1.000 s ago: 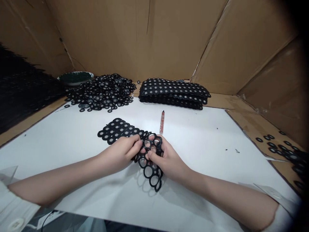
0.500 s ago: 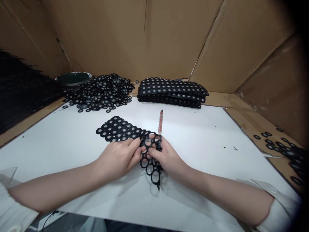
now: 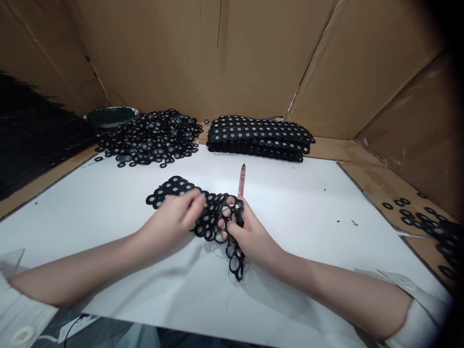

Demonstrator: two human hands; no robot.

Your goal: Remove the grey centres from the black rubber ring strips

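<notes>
Back left, a loose heap of black rings (image 3: 152, 137) spreads beside a green dish (image 3: 110, 116). A neat stack of black ring sheets (image 3: 261, 137) sits at the back. A reddish pen (image 3: 241, 180) lies on the white sheet (image 3: 308, 217). Stray rings (image 3: 424, 217) dot the cardboard on the right.

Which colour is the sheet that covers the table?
White, seen in the head view: the sheet is plain white.
</notes>
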